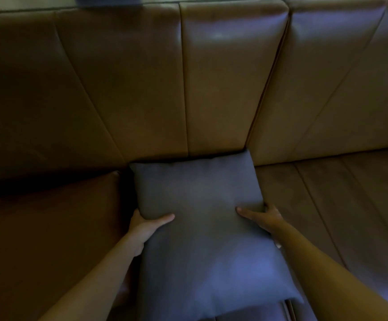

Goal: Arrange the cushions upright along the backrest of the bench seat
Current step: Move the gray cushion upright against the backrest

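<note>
Hands (pixel 142 225) (pixel 263 216) on grey cushion (pixel 200 205) against brown backrest (pixel 188 89).

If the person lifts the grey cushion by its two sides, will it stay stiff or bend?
The grey cushion probably bends: it dents under the left hand and right hand. It likely is light. Its cloth seems unlikely to slip.

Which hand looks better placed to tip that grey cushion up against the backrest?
Neither alone, probably. Left hand and right hand each grip a side of the cushion, whose far edge already meets the backrest. Both look equally placed.
</note>
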